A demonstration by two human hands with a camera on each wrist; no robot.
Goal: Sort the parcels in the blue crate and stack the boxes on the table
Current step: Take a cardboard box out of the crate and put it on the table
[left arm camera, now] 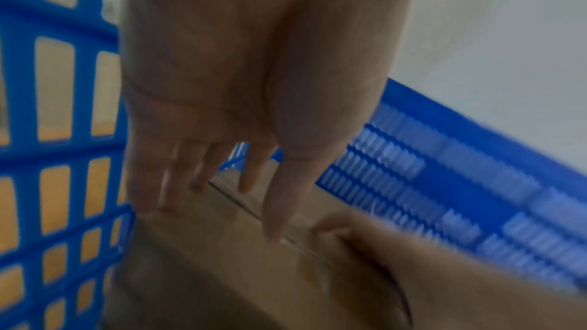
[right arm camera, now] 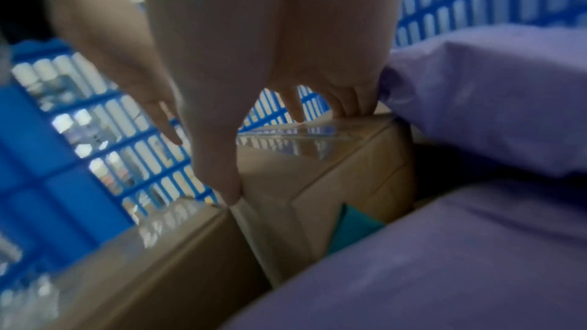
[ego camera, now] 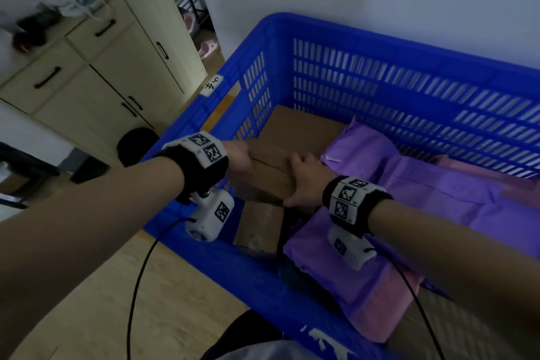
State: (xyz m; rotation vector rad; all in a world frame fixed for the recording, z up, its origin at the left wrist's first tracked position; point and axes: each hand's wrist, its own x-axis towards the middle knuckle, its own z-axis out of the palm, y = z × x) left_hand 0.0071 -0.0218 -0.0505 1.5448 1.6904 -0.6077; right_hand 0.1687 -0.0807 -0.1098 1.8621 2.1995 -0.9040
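A brown cardboard box stands inside the blue crate, against its left wall. My left hand holds the box's left end; in the left wrist view its fingers reach down by the crate wall and the thumb lies across the taped top of the box. My right hand grips the right end, with the thumb on the near corner and the fingers over the top edge of the box. Purple parcels lie to the right.
A second cardboard box lies lower at the crate's near side, and another lies behind the held one. A pink parcel sits under the purple ones. Beige cabinets stand left, on a wooden floor.
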